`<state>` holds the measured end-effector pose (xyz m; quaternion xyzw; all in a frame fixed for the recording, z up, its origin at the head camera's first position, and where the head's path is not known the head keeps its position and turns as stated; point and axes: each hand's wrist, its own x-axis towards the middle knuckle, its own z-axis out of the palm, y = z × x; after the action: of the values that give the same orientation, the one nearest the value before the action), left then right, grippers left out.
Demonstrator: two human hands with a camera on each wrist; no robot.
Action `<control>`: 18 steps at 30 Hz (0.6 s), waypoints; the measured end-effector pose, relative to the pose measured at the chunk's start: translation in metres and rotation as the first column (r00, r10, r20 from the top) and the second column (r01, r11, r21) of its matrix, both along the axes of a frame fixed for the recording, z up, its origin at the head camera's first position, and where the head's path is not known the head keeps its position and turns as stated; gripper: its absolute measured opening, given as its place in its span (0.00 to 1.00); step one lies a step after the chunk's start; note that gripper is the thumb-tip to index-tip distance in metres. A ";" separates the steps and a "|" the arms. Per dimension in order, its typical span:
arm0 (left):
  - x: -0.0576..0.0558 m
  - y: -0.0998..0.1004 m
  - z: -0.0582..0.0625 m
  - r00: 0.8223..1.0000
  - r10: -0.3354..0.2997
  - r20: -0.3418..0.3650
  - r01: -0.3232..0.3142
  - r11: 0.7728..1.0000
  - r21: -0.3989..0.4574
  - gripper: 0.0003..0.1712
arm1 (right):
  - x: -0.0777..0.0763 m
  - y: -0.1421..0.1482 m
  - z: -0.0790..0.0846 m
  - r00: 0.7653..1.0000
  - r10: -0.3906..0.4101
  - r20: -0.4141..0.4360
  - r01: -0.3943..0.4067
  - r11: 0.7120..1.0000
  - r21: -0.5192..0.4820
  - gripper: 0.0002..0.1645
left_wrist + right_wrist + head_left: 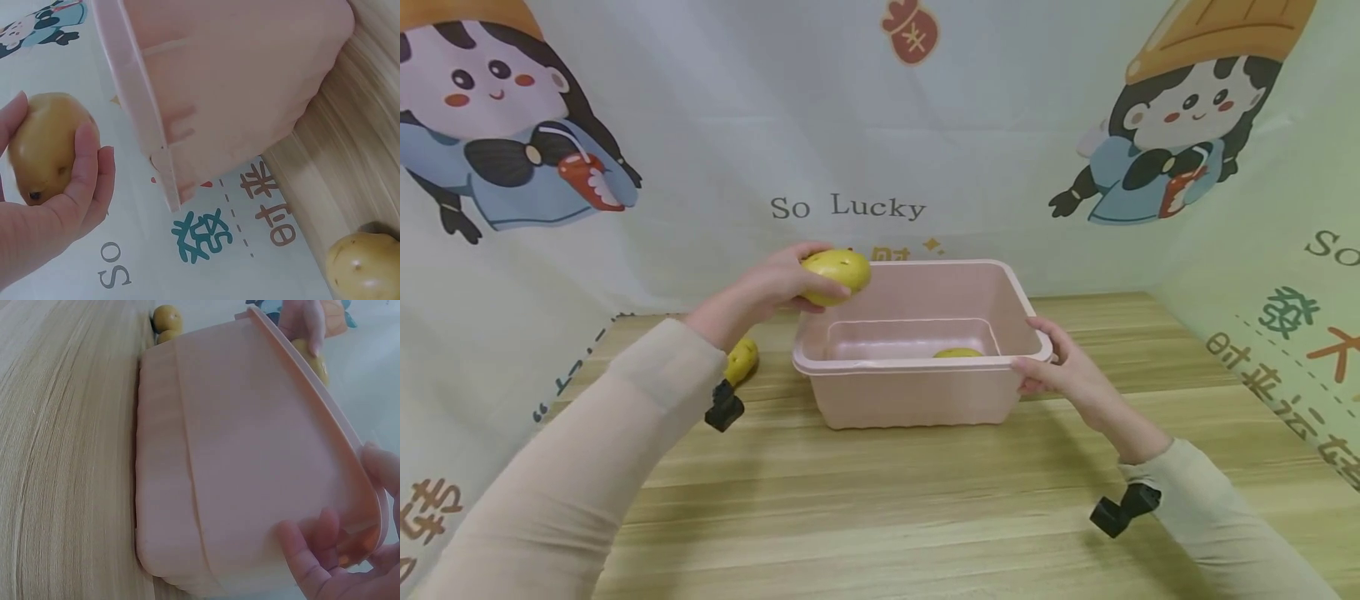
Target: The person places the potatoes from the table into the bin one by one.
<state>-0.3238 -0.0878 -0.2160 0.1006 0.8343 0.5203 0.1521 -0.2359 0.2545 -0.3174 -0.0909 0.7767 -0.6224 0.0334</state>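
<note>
My left hand (778, 282) grips a yellow potato (838, 272) above the left rim of a pink plastic bin (917, 396). Close up in the left wrist view, fingers and thumb curl round this potato (49, 147), which has a few dark eyes. At the bin's right end, my right hand (1066, 367) holds the rim, thumb on one side and fingers under the edge. Inside the bin lies another potato (958, 353), mostly hidden behind the front wall.
Left of the bin, a potato (742, 361) on the wooden table (880, 508) is partly covered by my left sleeve. The right wrist view has two potatoes beyond the bin, one (167, 319) behind the other. A printed cloth (715, 125) hangs behind.
</note>
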 end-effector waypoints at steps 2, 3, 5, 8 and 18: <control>-0.002 0.004 0.001 1.000 -0.004 0.008 0.004 1.000 -0.013 0.44 | 0.000 0.000 0.000 1.000 -0.004 0.002 0.004 1.000 0.001 0.44; -0.003 0.005 0.001 1.000 -0.004 0.013 0.005 1.000 -0.025 0.44 | 0.000 0.000 0.000 1.000 -0.005 0.002 0.005 1.000 0.002 0.44; -0.004 0.009 0.002 1.000 0.001 0.028 0.000 0.999 -0.039 0.44 | 0.000 0.000 0.000 1.000 -0.006 0.001 0.006 1.000 -0.002 0.44; -0.006 0.015 0.004 0.999 0.000 0.038 0.002 0.997 -0.072 0.44 | 0.000 0.000 0.000 1.000 -0.002 -0.003 0.002 1.000 -0.010 0.43; -0.005 0.037 0.005 0.998 -0.056 0.037 0.061 0.988 -0.144 0.42 | -0.001 0.000 -0.001 1.000 0.004 -0.003 -0.004 1.000 -0.009 0.43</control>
<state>-0.3291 -0.0503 -0.2107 0.1053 0.8641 0.4549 0.1878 -0.2368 0.2546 -0.3183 -0.0936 0.7737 -0.6257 0.0329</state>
